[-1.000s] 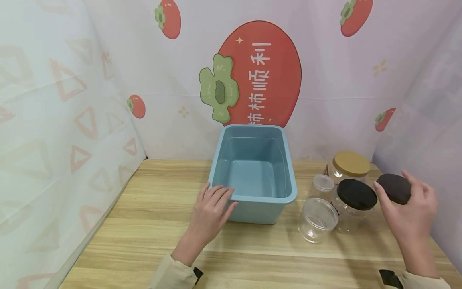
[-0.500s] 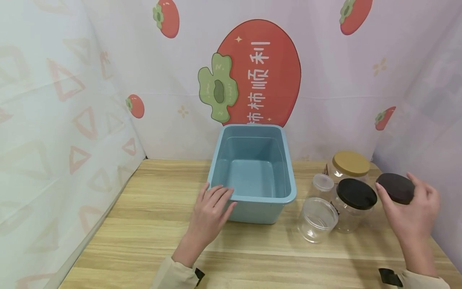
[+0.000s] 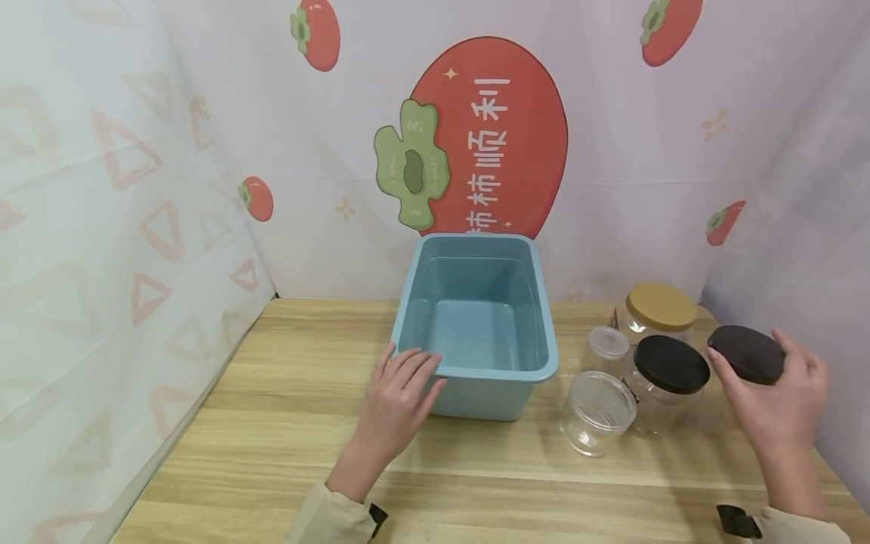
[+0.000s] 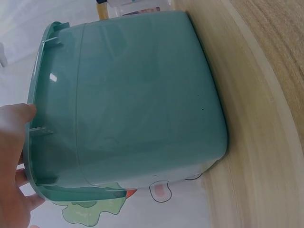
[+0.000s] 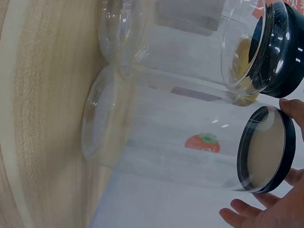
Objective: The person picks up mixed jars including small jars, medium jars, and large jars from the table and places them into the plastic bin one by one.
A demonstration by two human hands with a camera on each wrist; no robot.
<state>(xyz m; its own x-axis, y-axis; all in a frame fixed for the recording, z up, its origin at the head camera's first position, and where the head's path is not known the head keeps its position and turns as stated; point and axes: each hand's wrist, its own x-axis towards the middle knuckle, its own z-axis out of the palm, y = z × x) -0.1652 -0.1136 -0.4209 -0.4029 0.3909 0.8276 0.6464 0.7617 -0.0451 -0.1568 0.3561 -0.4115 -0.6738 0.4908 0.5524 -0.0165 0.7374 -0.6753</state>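
A blue plastic storage bin stands mid-table, its inside bare. At its near left corner my left hand holds the rim, thumb on the outside and fingers over the edge, as the left wrist view also shows. On the far right, my right hand grips the black lid of a tall clear jar, thumb on the left side and fingers on the right. That jar is upright, its base at the tabletop. Close to its left is another clear jar with a black lid.
Behind these jars stands a clear jar with a tan lid. A small clear jar and a wider clear container are between the bin and the black-lidded jars. Printed cloth hangs behind the wooden table.
My right hand and the black lid in it have shifted slightly right. My left hand keeps its place on the bin's rim.
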